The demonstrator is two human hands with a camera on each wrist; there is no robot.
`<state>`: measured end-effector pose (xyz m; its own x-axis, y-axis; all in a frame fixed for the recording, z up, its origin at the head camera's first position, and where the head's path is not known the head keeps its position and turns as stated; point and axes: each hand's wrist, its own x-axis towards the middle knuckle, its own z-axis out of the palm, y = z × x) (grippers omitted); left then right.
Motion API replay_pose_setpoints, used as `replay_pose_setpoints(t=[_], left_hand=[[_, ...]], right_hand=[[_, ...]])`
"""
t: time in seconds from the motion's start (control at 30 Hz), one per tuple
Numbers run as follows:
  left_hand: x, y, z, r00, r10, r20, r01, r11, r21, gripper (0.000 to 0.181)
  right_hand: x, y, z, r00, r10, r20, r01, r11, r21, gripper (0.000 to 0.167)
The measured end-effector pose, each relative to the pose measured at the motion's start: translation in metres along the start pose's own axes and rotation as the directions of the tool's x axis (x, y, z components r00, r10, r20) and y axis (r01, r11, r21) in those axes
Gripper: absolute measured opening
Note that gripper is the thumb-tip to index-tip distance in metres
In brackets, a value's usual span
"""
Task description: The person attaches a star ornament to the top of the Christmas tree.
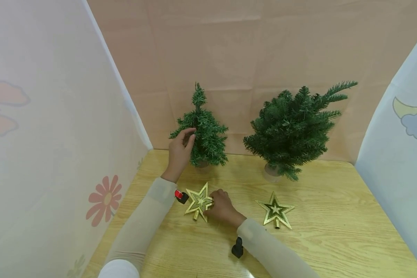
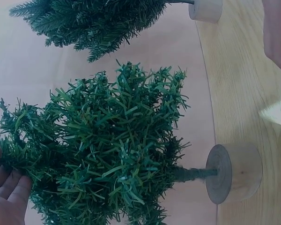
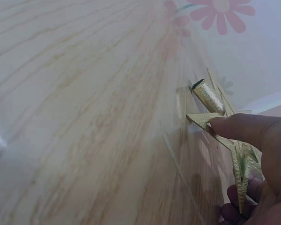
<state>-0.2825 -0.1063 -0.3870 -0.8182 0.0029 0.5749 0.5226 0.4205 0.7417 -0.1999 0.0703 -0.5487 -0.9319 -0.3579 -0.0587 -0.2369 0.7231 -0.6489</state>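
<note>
A small artificial Christmas tree (image 1: 208,133) stands upright on a round wooden base (image 2: 239,172) at the back left of the table. My left hand (image 1: 181,148) is at its left side, thumb and fingers curled at a branch; foliage partly hides the fingertips (image 2: 19,187). Below that tree, my right hand (image 1: 224,206) pinches a gold star tree topper (image 1: 199,201) by its right side. The thumb lies over one edge of the star (image 3: 201,119), with other fingers beneath. Its hollow tube (image 3: 208,97) points away from the hand.
A fuller, darker Christmas tree (image 1: 292,127) leans to the right at the back right, on a pale base (image 1: 272,173). In front of it a second gold star topper (image 1: 275,209) lies flat. Cloth walls enclose the wooden table (image 1: 333,227) at the back and sides.
</note>
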Motion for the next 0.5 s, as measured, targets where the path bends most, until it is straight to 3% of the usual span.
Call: replay_pose_setpoints(t=[0.5], left_hand=[[0.0,0.0,-0.001,0.999,0.018,-0.026,-0.019,0.999,-0.034,0.026]], right_hand=[[0.003,0.011,0.0,1.0,-0.004,0.015,0.0,0.973,0.23,0.021]])
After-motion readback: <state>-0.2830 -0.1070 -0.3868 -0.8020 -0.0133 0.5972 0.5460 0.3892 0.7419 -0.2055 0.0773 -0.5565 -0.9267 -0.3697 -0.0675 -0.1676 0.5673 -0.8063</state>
